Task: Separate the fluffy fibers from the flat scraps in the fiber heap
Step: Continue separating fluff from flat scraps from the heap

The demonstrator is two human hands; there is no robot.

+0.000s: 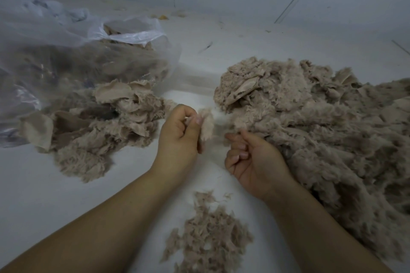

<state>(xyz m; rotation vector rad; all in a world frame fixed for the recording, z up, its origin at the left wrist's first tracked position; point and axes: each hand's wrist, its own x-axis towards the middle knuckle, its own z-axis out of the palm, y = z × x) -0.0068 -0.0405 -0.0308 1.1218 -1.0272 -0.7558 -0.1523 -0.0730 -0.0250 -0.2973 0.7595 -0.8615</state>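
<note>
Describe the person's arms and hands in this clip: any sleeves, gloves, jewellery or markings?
Both forearms are bare to the bottom edge of the picture, with no sleeves showing. The left hand and right hand wear no gloves; no rings, watch or bracelets show. The visible nails are short and unpainted. No markings are visible.

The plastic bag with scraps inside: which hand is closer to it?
Left. The left hand, pinching a fluffy tuft, is just right of the plastic bag; the right hand sits farther right, against the big heap.
</note>
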